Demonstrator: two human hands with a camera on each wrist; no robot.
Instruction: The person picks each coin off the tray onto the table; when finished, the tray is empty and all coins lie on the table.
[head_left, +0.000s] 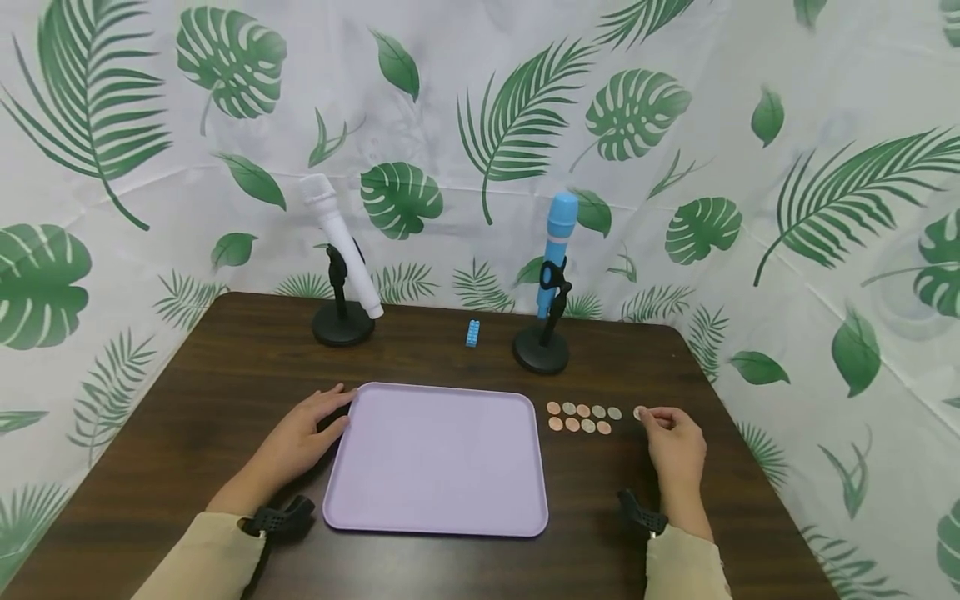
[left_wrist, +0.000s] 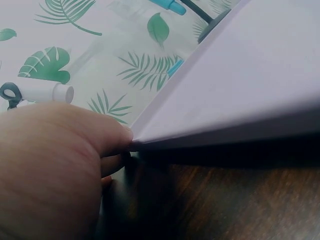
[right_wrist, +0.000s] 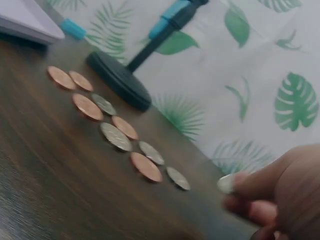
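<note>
My right hand [head_left: 677, 446] pinches a small pale coin [head_left: 640, 412] between thumb and fingertips, close to the table at the right. Just left of it, several copper and silver coins [head_left: 572, 424] lie flat in two rows; the same coins [right_wrist: 116, 136] show in the right wrist view. A shallow lilac tray [head_left: 438, 462] lies in front of me, its surface bare. At its left edge rests my left hand [head_left: 300, 437], fingers extended and touching the rim. The left wrist view has the thumb of this hand [left_wrist: 55, 160] against the tray's corner [left_wrist: 142, 142].
Behind the tray stand a white microphone [head_left: 345, 242] on a black stand [head_left: 342, 323] and a blue microphone [head_left: 557, 242] on another stand [head_left: 542, 350]. Between them lies a small blue block [head_left: 472, 333]. A leaf-patterned cloth [head_left: 450, 100] hangs behind the dark wooden table [head_left: 420, 567].
</note>
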